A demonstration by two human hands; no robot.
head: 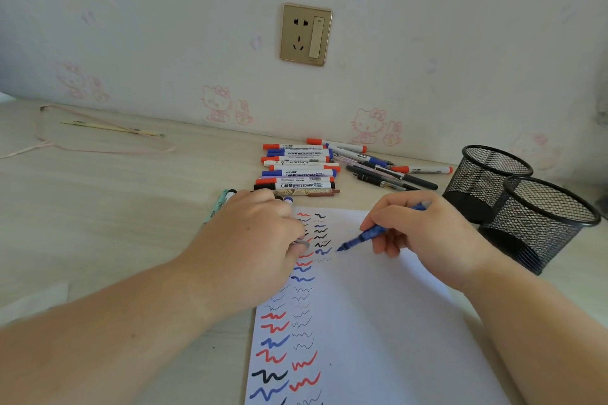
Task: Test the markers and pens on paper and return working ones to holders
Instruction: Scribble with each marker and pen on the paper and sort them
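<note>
Right hand (424,233) grips blue pen (365,235); left hand (253,240) pins paper (378,322), holding cap. Risk: sleeveless wrist smears wet squiggles.

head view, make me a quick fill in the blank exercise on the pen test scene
1. The right hand holds a ____ pen with its tip at the paper.
2. The number of mesh holders right of the paper is ____.
3. The left hand rests on the paper's ____ edge.
4. On the wall above the markers is a ____.

Missing: blue; two; left; socket
</note>
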